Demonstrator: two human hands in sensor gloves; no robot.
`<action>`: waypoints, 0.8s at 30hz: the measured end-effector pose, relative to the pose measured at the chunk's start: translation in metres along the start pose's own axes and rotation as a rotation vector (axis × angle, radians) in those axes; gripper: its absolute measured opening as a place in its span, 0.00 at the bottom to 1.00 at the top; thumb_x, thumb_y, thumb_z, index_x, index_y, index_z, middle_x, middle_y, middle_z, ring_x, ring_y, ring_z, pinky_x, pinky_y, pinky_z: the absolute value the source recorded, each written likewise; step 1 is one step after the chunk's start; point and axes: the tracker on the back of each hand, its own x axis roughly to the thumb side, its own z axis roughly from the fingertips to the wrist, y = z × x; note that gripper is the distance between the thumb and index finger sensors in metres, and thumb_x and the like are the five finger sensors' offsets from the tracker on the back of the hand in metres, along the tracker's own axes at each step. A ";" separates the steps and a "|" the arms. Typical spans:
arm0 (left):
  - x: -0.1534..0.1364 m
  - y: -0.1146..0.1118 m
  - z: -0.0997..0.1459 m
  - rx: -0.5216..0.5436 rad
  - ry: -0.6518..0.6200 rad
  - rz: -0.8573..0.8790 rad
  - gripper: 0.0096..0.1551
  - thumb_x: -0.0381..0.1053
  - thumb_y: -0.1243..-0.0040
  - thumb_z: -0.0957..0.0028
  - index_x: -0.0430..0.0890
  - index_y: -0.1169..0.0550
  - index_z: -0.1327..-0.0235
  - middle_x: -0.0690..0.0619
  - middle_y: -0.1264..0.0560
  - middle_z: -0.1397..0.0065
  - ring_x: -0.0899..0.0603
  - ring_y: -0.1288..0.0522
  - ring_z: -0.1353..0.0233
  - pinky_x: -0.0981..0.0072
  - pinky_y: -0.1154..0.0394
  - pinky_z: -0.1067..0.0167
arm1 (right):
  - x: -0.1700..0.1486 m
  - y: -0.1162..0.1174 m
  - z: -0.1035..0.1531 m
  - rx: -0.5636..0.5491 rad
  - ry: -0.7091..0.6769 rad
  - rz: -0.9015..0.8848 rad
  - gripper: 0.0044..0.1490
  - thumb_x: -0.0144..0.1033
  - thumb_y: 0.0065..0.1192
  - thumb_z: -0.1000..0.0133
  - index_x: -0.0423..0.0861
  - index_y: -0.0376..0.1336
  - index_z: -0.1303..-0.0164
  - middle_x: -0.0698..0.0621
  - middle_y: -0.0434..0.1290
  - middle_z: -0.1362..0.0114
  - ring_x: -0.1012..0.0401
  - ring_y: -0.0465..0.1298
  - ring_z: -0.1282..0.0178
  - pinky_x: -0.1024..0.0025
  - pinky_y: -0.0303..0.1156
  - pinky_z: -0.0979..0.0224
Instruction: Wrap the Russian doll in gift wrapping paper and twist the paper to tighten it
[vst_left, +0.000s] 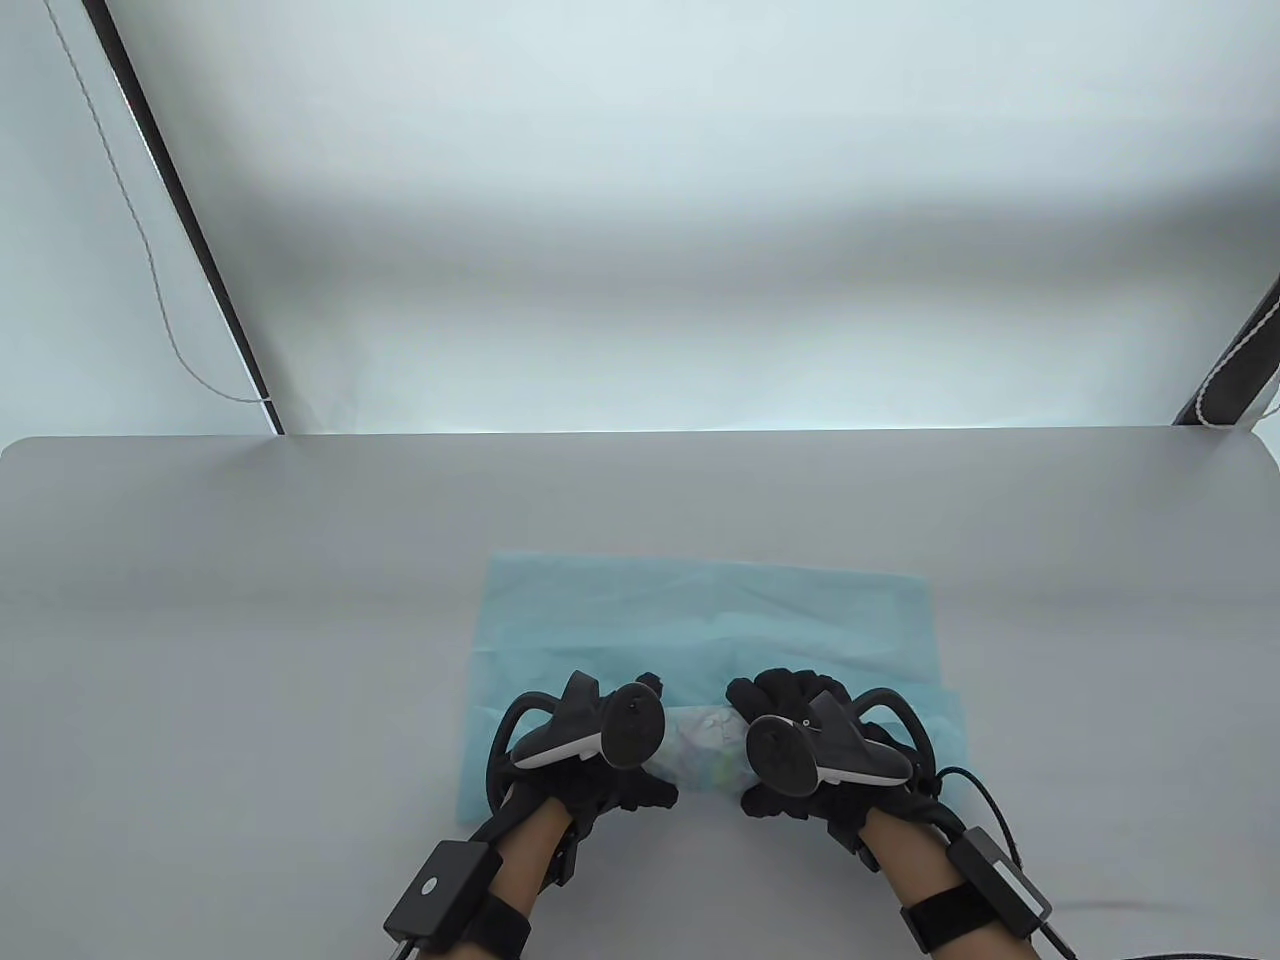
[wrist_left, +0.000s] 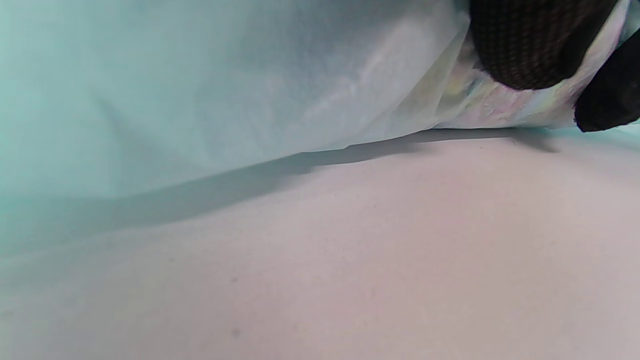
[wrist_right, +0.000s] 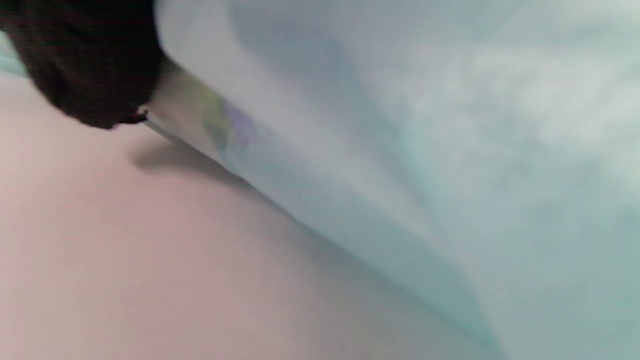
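Observation:
A sheet of light blue wrapping paper (vst_left: 700, 610) lies on the table, its near edge folded over the Russian doll (vst_left: 705, 755). The doll lies on its side under the thin paper, its pale colours showing through. My left hand (vst_left: 610, 770) grips the wrapped bundle at its left end. My right hand (vst_left: 790, 740) grips it at the right end. In the left wrist view a gloved fingertip (wrist_left: 530, 45) presses on the paper-covered doll (wrist_left: 495, 100). The right wrist view shows a fingertip (wrist_right: 90, 60) at the paper's edge, with the paper (wrist_right: 400, 150) draped beside it.
The grey table (vst_left: 250, 600) stretches wide on both sides and ahead of the paper. Its far edge (vst_left: 640, 435) meets a white backdrop. Black poles with cords stand at the back left (vst_left: 190, 220) and back right (vst_left: 1240, 360).

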 end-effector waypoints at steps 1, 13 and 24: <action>0.001 -0.001 0.000 -0.003 0.002 -0.014 0.69 0.71 0.32 0.54 0.44 0.59 0.21 0.44 0.36 0.15 0.37 0.28 0.22 0.32 0.37 0.28 | -0.001 0.000 0.000 -0.010 -0.002 0.000 0.74 0.68 0.74 0.51 0.42 0.42 0.07 0.37 0.57 0.13 0.40 0.61 0.16 0.35 0.58 0.15; 0.014 -0.006 -0.002 0.059 0.041 -0.166 0.68 0.64 0.31 0.50 0.48 0.68 0.26 0.42 0.55 0.12 0.33 0.43 0.16 0.27 0.48 0.25 | -0.007 -0.004 -0.001 0.019 0.036 -0.084 0.72 0.68 0.72 0.50 0.41 0.44 0.07 0.36 0.61 0.14 0.41 0.65 0.17 0.36 0.60 0.16; -0.001 0.003 0.001 0.072 0.002 -0.052 0.67 0.70 0.31 0.55 0.40 0.55 0.21 0.43 0.35 0.17 0.38 0.23 0.28 0.35 0.33 0.30 | -0.006 -0.005 0.003 0.022 0.024 -0.032 0.71 0.65 0.73 0.49 0.43 0.42 0.06 0.35 0.56 0.08 0.38 0.58 0.11 0.35 0.58 0.15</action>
